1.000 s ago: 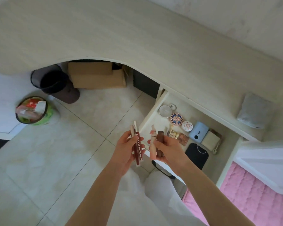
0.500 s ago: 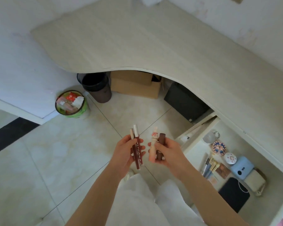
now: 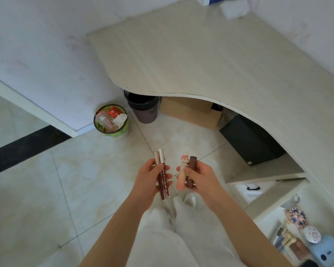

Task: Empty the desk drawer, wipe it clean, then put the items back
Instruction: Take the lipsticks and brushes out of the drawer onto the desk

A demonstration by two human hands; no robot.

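Over the last second the view is swinging away from the open drawer, which was sitting in the right middle of the frame and is now sliding down into the lower right corner, while the bare desk top is filling the upper centre and right. The hands are keeping the same grasp on the same items throughout, so the person seems to be turning to carry this handful over to the desk surface; the emptying stage looks to be only beginning, since much is still lying in the drawer: a patterned round tin, a small white dish, a pale blue device and some brushes

The left hand, at lower centre, is curling its fingers round two slim dark red lip tubes, holding them upright side by side. The right hand, just beside it, is gripping a peach-coloured tube with a decorated cap and a brown tube, thumb pressing across their fronts. Neither hand is touching the desk or the drawer; both are hovering over the tiled floor. Near the wall at centre left, a green waste bin and a dark bucket are standing
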